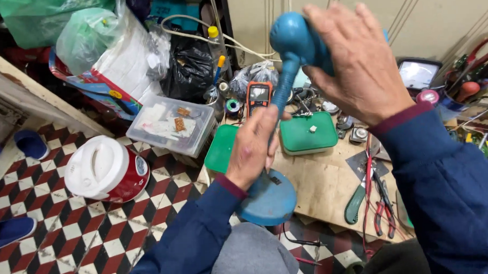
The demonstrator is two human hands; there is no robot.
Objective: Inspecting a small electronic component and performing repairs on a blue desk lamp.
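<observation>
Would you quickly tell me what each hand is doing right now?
Left hand: closed around the neck of the blue desk lamp.
Right hand: wrapped over the lamp's head, gripping it.

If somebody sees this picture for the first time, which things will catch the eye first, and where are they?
In the middle, a blue desk lamp stands out: the left hand grips its ribbed neck above the round base, and the right hand covers its head at the top. To the left, a red and white rice cooker lies on the checkered floor. Behind the hands, a green box sits on the cluttered wooden board.
</observation>
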